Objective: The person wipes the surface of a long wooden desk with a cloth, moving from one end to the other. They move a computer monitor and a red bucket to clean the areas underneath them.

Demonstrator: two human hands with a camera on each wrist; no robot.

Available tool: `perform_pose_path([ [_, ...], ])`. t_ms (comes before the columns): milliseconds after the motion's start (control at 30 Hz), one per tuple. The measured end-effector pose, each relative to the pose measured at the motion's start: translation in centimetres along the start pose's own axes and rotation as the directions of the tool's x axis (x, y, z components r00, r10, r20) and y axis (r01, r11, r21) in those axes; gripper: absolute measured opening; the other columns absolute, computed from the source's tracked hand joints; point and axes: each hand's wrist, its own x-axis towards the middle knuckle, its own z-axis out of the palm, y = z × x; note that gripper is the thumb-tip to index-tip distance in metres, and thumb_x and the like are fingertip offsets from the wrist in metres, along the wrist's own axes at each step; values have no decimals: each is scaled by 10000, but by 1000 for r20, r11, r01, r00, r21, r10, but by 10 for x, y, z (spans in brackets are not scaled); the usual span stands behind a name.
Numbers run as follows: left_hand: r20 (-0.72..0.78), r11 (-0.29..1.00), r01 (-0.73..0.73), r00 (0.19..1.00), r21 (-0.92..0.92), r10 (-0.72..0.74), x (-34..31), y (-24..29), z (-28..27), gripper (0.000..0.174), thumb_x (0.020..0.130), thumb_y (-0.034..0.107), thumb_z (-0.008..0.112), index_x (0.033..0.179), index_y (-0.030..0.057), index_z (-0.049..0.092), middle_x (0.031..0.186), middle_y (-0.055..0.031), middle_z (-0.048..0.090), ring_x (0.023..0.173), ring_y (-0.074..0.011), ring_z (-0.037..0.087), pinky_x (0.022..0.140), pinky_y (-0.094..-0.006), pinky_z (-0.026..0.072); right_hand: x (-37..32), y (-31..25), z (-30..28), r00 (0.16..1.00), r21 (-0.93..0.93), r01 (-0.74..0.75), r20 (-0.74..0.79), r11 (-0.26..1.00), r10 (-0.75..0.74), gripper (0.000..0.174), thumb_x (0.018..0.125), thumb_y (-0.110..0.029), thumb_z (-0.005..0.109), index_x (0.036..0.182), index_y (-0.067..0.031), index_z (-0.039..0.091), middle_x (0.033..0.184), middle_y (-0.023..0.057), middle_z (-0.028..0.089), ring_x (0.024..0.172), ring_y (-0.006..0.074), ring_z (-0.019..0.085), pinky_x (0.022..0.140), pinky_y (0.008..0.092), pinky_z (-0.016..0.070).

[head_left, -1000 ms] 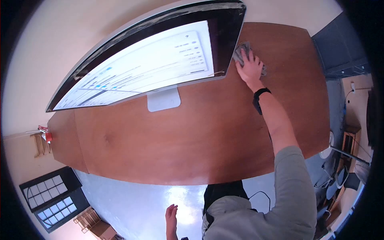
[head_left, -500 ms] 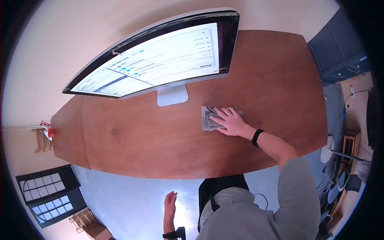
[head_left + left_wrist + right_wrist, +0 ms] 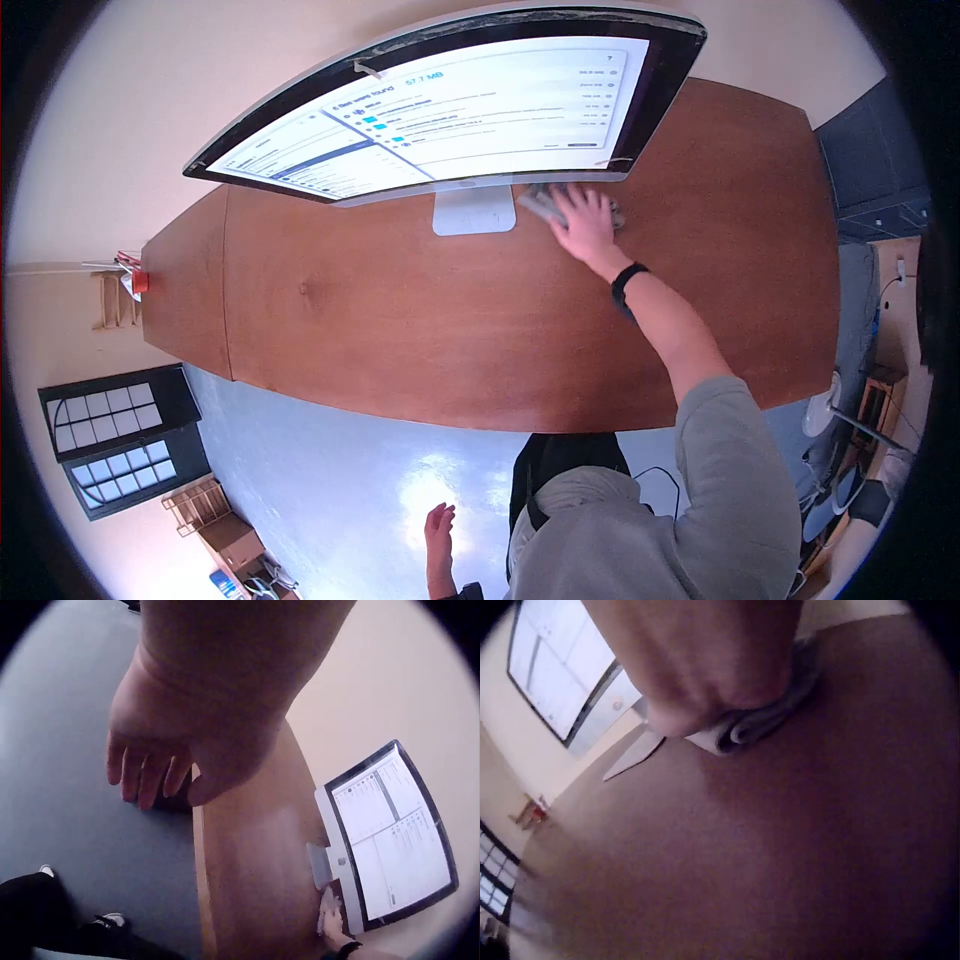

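My right hand (image 3: 588, 225) lies with fingers spread over a grey cloth (image 3: 537, 207), pressing it on the brown wooden table (image 3: 420, 330). The cloth is beside the monitor's stand (image 3: 474, 213), just below the screen's lower right edge. From the right wrist view, the crumpled cloth (image 3: 769, 724) bulges out under the hand, whose fingers are hidden there. Away from the table, my left hand (image 3: 439, 525) hangs above the floor with loose fingers and holds nothing. Its relaxed fingers also show in the left wrist view, where the hand (image 3: 169, 742) overlaps the table's edge.
A large monitor (image 3: 430, 125) with a lit screen stands at the table's back, close to the right hand. Dark drawers (image 3: 880, 195) adjoin the table's right end. A red object (image 3: 139, 282) is past the left end. A white round base (image 3: 822, 408) is at the right.
The right hand slid the cloth from the table's far right to the front middle, then back toward the monitor stand. The left hand still hangs low. The head view has shifted.
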Motion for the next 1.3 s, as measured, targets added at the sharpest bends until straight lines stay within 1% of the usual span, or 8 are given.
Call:
perform_pose_path([
  [333, 240, 911, -388, 906, 138, 349, 47, 81, 46, 367, 951, 170, 542, 1254, -31, 494, 1176, -132, 600, 1111, -200, 542, 976, -311, 410, -187, -59, -41, 722, 476, 549, 144, 687, -676, 575, 785, -388, 648, 1306, -182, 516, 1335, 130, 483, 1162, 314, 466, 982, 479, 356],
  [533, 325, 878, -458, 859, 137, 397, 68, 91, 50, 352, 953, 174, 539, 1251, -7, 495, 1164, -134, 606, 1085, -195, 557, 958, -312, 424, -230, 54, -115, 978, 29, -34, 208, 999, 27, 534, 758, -323, 680, 1262, -192, 562, 1244, 143, 560, 1127, 343, 529, 980, 510, 363],
  [567, 342, 880, -453, 857, 144, 385, 70, 89, 49, 352, 953, 178, 540, 1251, -3, 496, 1165, -132, 606, 1081, -194, 559, 954, -312, 427, -230, 74, -126, 915, -35, -265, 307, 964, 263, 563, 780, -323, 676, 1305, -185, 528, 1265, 156, 549, 1156, 350, 509, 995, 519, 345],
  [633, 367, 885, -445, 852, 136, 372, 75, 81, 43, 358, 956, 198, 541, 1248, -3, 499, 1172, -132, 605, 1077, -193, 561, 946, -310, 432, -263, 118, -120, 862, -143, -503, -12, 852, 507, 578, 859, -422, 587, 1380, -213, 447, 1310, 161, 519, 1196, 362, 472, 1000, 531, 331],
  [700, 369, 889, -443, 850, 114, 376, 83, 71, 32, 358, 958, 205, 540, 1245, -5, 501, 1172, -132, 605, 1076, -193, 562, 945, -308, 431, -281, 146, -102, 550, -332, -813, -173, 478, 817, 603, 913, -534, 450, 1440, -261, 346, 1398, 138, 442, 1232, 372, 434, 1001, 537, 328],
  [833, 342, 898, -432, 859, 81, 382, 98, 48, -8, 361, 961, 211, 536, 1244, -9, 503, 1177, -135, 606, 1089, -196, 562, 952, -308, 427, -248, 132, -77, 194, -254, -958, -251, 129, 948, 644, 909, -598, 384, 1465, -294, 274, 1481, 80, 333, 1235, 384, 422, 974, 564, 330],
  [1067, 138, 924, -381, 914, -34, 382, 122, -47, -151, 363, 945, 166, 554, 1255, -14, 498, 1181, -145, 604, 1120, -206, 554, 974, -320, 417, -120, -95, 1, 625, -310, -766, -153, 564, 765, 619, 893, -504, 458, 1424, -200, 368, 1413, 143, 397, 1191, 387, 437, 949, 581, 329],
  [1300, -194, 960, -199, 968, -198, 160, 85, -109, -262, 378, 932, 172, 559, 1257, -13, 504, 1167, -145, 608, 1100, -200, 556, 979, -320, 408, -56, -361, 78, 994, -8, -98, 38, 995, 98, 618, 794, -353, 623, 1346, -145, 440, 1312, 170, 449, 1133, 382, 443, 896, 581, 341],
])
